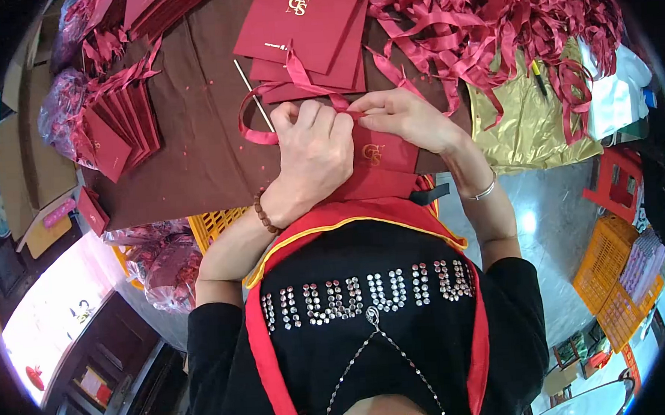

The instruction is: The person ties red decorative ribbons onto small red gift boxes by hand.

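My left hand (314, 152), with a brown bead bracelet at the wrist, is closed in a fist at the top edge of a red paper bag (394, 158) with a gold logo. A red ribbon (248, 122) loops out to the left from it. My right hand (401, 120), wearing a thin silver bangle, pinches the ribbon beside the left knuckles. The bag lies at the table's near edge against the red apron (260, 339). Fingers hide the part of the ribbon between the hands. Just beyond them lies a stack of red bags (300, 21) with the same logo.
Loose red ribbons (488, 19) are heaped at the far right, beside gold wrapping (519, 115) with a pen (539, 79) on it. A thin white stick (253, 94) lies on the brown cloth (189, 125). Fanned red bags (121, 128) stand at left. Orange crates (606, 253) are low right.
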The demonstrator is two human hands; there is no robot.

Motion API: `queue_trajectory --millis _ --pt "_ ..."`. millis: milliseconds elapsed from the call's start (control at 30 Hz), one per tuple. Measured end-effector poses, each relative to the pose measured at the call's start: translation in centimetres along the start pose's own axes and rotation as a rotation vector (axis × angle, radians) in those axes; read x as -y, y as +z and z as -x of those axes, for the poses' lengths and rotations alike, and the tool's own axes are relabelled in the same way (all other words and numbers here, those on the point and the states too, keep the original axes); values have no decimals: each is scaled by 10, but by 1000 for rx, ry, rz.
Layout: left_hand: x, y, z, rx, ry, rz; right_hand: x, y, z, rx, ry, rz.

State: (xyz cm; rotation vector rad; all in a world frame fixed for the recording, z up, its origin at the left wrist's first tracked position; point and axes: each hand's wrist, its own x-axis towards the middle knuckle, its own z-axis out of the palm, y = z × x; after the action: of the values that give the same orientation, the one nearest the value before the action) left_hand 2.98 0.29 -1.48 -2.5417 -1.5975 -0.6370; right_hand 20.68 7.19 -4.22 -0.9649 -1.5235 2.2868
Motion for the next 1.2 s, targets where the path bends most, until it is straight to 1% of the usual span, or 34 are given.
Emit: queue_trajectory --millis 100,233,300,467,633,667,700,733,867,933,967,1000,1033,1067,1100,1167,1200 --pt "-1 1 2 -16 1 2 1 0 0 -5 -18 62" --pt "-1 1 2 -14 14 -7 -4 1 -2 -7 -46 65" --pt "-2 3 3 -32 24 -6 -3 2 -1 6 -7 -1" --pt "-2 7 7 -59 35 -5 -1 2 1 20 -8 2" --pt "-2 5 12 -45 -15 -22 1 2 3 11 -8 50" --pt "-2 4 11 -46 -17 -22 2 2 2 -8 -16 112" --pt "-1 1 9 -53 -67 63 4 3 2 -27 -26 174" --pt "2 0 7 -61 -114 148 3 3 1 -26 -29 176" --pt "8 -1 7 -57 -93 138 6 7 3 -23 -28 142" --pt "6 -2 7 -30 -100 152 14 9 6 -12 -40 152" --pt "7 -4 5 -30 -100 152 17 9 8 -21 -27 232" --pt "11 -8 2 11 -148 263 20 10 9 -31 -16 315" --pt "15 -11 -2 50 -195 374 22 11 11 -34 -17 319" --pt "21 -12 -5 47 -196 375 24 14 13 -84 -68 422" --pt "29 -11 -8 110 -235 450 25 18 15 -133 -119 523" --pt "41 -11 -15 265 -275 550 29 22 17 -150 -130 523" --pt "46 -9 -20 262 -280 545 31 24 18 -170 -139 520"
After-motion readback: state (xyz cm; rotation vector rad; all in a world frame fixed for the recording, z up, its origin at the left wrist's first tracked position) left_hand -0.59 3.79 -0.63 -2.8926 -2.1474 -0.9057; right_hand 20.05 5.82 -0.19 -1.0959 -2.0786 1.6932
